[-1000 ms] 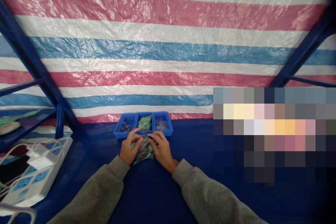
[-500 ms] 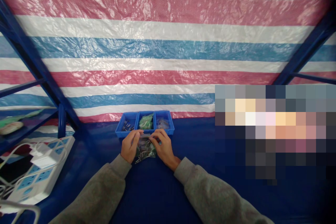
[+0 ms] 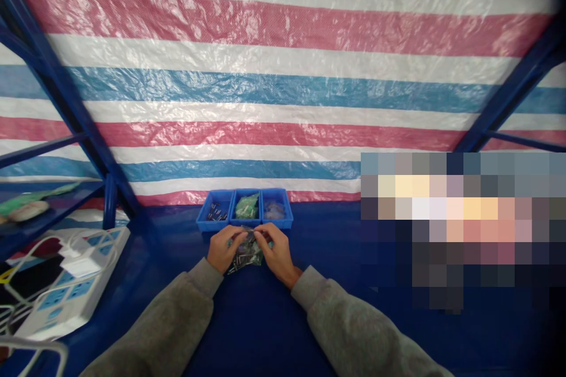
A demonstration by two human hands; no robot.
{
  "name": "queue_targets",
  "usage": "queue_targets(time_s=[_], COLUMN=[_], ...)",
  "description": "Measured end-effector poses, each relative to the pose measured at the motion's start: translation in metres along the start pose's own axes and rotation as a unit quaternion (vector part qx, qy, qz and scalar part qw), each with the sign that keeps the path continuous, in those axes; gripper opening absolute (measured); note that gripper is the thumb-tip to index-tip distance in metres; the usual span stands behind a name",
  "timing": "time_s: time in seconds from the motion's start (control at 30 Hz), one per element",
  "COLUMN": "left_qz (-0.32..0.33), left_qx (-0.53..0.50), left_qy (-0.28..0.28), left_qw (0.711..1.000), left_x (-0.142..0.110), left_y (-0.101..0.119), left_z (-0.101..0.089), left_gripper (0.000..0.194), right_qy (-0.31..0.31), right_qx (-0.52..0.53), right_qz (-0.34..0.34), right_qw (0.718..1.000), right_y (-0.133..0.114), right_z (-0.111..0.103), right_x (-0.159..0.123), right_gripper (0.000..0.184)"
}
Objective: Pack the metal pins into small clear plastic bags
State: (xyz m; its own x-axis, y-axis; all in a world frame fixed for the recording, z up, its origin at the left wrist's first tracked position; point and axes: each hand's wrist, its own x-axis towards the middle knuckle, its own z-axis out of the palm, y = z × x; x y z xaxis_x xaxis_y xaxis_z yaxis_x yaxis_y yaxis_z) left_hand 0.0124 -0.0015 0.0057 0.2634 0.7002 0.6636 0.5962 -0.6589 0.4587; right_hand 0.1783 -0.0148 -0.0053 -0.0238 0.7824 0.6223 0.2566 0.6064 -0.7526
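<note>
A clear plastic bag holds several metal pieces that look like screws, with something green at its side. My left hand pinches the bag's top edge from the left. From the right, my right hand grips the same edge, thumb and fingers closed, close to the left one. Just behind the hands stand three joined blue bins: the left bin has dark metal screw-like pieces, the middle one a green packet, the right one small clear bags.
A white power strip with plugs and cables lies at the left. Blue metal posts rise at both sides, before a striped plastic sheet. Pixelation covers the right of the blue table.
My hands have drawn slightly closer together along the bag's top edge. The view has shifted a little, so the background sits slightly lower and to the right on the left side.
</note>
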Motion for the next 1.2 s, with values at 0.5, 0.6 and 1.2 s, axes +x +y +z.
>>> queue_targets(time_s=[0.5, 0.6, 1.2], left_qz=[-0.063, -0.047, 0.057], left_qx=[-0.055, -0.050, 0.051], left_qy=[0.002, 0.002, -0.013], left_qw=[0.997, 0.998, 0.997], left_x=[0.000, 0.000, 0.012], left_y=[-0.001, 0.000, -0.010], left_z=[0.000, 0.000, -0.015], left_gripper=[0.018, 0.017, 0.017], right_qy=[-0.014, -0.018, 0.125], right_qx=[-0.010, 0.004, 0.264], right_qz=[0.016, 0.017, 0.195], right_qw=[1.000, 1.000, 0.936], right_y=[0.001, 0.001, 0.014], right_z=[0.000, -0.001, -0.010], right_x=[-0.001, -0.001, 0.016], right_gripper=[0.021, 0.018, 0.033])
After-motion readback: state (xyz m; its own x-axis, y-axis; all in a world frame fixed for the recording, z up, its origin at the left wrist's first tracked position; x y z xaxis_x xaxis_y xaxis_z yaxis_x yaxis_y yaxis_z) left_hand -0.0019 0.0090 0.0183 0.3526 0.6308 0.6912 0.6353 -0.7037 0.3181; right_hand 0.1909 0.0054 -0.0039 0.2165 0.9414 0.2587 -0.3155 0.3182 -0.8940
